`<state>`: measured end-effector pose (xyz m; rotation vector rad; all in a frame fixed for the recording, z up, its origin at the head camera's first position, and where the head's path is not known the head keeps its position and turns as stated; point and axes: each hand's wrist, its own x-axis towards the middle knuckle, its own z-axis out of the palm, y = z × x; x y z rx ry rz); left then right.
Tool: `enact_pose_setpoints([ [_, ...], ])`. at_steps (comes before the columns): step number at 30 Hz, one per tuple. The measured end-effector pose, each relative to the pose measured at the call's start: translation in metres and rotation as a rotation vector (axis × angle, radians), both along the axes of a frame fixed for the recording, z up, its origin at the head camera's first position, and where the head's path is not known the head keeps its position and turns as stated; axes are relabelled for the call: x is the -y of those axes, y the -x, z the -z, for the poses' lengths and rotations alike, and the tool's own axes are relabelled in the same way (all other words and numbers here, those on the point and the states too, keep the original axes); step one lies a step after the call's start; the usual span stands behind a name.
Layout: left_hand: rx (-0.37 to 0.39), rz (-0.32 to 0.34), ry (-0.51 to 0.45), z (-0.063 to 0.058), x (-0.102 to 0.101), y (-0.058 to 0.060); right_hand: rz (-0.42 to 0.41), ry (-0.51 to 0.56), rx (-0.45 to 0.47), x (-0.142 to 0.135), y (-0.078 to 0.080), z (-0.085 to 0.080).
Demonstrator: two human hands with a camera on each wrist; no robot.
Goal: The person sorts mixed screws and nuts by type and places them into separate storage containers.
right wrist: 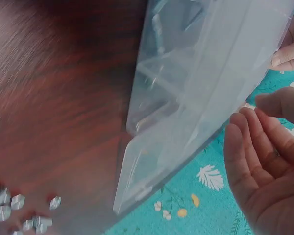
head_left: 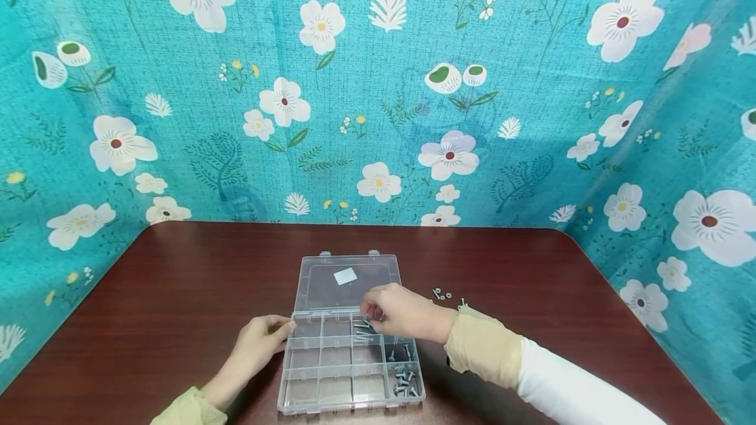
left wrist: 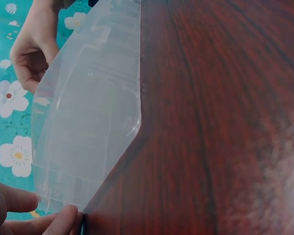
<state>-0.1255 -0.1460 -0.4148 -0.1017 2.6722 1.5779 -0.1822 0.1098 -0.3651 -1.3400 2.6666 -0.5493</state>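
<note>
A clear plastic compartment box (head_left: 335, 368) lies on the table, its lid (head_left: 319, 284) folded back away from me. My left hand (head_left: 260, 341) pinches the box's left edge near the hinge; thumb and fingers (left wrist: 63, 221) sit on either side of a corner. Over the far-right compartment hovers my right hand (head_left: 403, 310), fingertips pointing down. Its fingers (right wrist: 255, 147) are loosely bent beside the thumb, and I see nothing held between them. Below it lie several screws (head_left: 361, 338). More bolts (head_left: 404, 382) fill the near-right compartment, with a few in the one behind.
Loose small nuts and screws (head_left: 440, 294) lie on the dark wooden table (head_left: 195, 294), right of the lid. A white label (head_left: 345, 276) is on the lid. Behind the table hangs a turquoise flowered cloth (head_left: 348, 84), which continues along the right side.
</note>
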Motion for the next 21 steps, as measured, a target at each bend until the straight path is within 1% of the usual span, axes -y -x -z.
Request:
enact_pose_setpoints([
  [2,-0.003,0.005,0.000,0.000,0.000,0.000,-0.015,-0.019,-0.010,-0.004,0.000,-0.003],
  [7,0.002,0.002,0.004,0.000,0.000,-0.001,-0.063,-0.049,-0.095,-0.018,0.004,-0.009],
  [11,0.003,0.000,0.008,0.000,0.000,0.000,-0.035,-0.046,-0.146,-0.032,0.012,-0.014],
  [14,0.002,0.004,0.013,0.000,0.000,0.000,-0.013,-0.011,-0.188,-0.041,0.021,-0.015],
  [17,0.010,-0.002,0.012,0.000,0.000,0.000,-0.005,0.014,-0.219,-0.049,0.029,-0.012],
  [21,0.011,0.000,0.012,0.000,0.000,0.000,0.063,0.010,-0.216,-0.060,0.037,-0.007],
])
